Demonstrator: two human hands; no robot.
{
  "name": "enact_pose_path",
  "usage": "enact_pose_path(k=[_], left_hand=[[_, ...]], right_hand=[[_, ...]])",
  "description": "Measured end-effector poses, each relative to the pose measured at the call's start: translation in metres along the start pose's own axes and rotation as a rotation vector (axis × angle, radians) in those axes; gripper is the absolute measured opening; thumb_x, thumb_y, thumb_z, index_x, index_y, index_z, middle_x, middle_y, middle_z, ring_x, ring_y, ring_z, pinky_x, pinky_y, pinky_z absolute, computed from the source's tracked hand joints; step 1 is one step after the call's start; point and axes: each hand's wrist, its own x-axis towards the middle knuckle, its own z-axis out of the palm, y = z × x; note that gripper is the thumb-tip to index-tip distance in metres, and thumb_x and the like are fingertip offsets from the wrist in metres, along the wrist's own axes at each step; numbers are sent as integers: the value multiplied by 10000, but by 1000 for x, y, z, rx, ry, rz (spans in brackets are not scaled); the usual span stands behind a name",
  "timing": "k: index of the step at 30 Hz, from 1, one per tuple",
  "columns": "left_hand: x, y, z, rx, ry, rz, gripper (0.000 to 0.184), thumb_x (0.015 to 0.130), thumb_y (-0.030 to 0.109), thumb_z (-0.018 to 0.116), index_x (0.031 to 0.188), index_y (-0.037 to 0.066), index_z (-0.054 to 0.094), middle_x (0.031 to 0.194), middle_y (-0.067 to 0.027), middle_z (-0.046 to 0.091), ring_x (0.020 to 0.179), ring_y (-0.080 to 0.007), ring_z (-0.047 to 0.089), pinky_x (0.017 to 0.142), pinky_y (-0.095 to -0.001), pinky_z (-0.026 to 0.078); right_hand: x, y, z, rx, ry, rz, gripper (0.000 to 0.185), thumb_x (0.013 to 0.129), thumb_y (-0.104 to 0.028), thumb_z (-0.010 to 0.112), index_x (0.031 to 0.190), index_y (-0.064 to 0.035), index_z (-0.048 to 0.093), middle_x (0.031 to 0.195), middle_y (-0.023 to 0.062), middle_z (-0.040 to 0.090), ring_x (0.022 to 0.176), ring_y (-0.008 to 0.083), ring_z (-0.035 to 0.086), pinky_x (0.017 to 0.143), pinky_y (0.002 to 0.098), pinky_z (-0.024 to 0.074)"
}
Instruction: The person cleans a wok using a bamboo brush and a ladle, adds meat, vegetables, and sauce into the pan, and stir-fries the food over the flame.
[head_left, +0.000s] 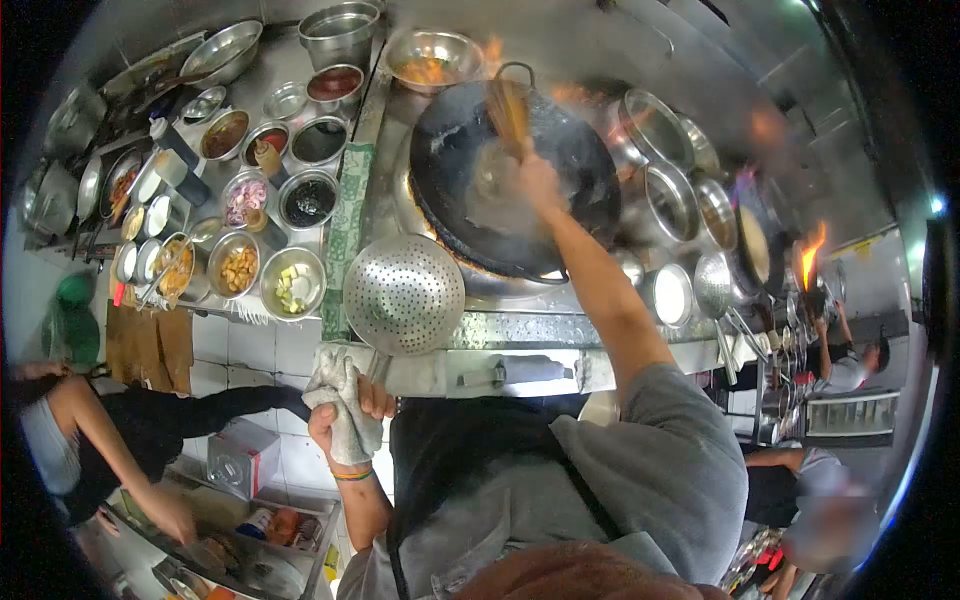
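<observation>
1. In the head view, the only one, the right hand [541, 187] is closed around the near end of a bamboo brush [510, 115], fingers wrapped; motion blur hides their exact placement. A firm but loose-wristed grip would probably serve best here.
2. The brush lies over the dark wok [440, 150], its far end toward the far loop handle [518, 70]. Long sweeps that follow the curve of the bowl, rather than short jabs, should cover the metal evenly.
3. A pale, blurred patch spreads across the middle of the wok under haze; whether it is water or foam I cannot tell. Keeping strokes inside the rim should limit splashing.
4. Orange light shows under the wok's near edge, and the right forearm reaches over that side. It seems wise to hold the wrist high and clear of the rim.
5. The left hand [340, 440] is clenched around a folded grey cloth [345, 395], near the stove's front edge. That padding would suit steadying hot metal.
6. A perforated strainer [404, 295] sits just beside the wok, its handle running toward the cloth; whether the left hand grips it too is hidden. Sweeping away from the nearby food bowls [293, 288] looks cleanest.
</observation>
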Motion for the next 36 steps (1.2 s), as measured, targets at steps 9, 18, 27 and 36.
enact_pose_path(k=[9, 18, 27, 36], left_hand=[[26, 23, -26, -6, 3, 4, 580, 821, 364, 643, 1231, -10, 473, 777, -60, 504, 697, -205, 483, 668, -381, 404], [41, 26, -2, 123, 14, 103, 587, 831, 364, 638, 1261, 5, 463, 786, -47, 476, 695, -182, 447, 663, -356, 365], [-4, -24, 28, 118, 183, 227, 622, 775, 357, 649, 1223, -21, 439, 807, -75, 499, 680, -200, 487, 615, -364, 410], [-22, -26, 23, 148, 293, 329, 656, 766, 271, 727, 1280, -9, 431, 912, -100, 507, 777, -191, 507, 591, -299, 443]], right_hand=[[-119, 6, -159, -305, -717, -348, 545, 898, -362, 606, 1375, -133, 475, 1003, 279, 655, 992, 473, 622, 875, 517, 504], [-2, 152, -187, -1084, -326, -391, 627, 913, -304, 570, 1489, -181, 356, 1004, 141, 682, 876, 247, 683, 676, 405, 546], [133, 52, -164, -278, 328, -195, 574, 918, -373, 565, 1407, -132, 384, 940, 265, 661, 893, 418, 674, 733, 568, 533], [85, 50, -94, -51, 155, -145, 651, 904, -353, 602, 1443, -116, 325, 1016, 304, 649, 959, 454, 646, 837, 560, 510]])
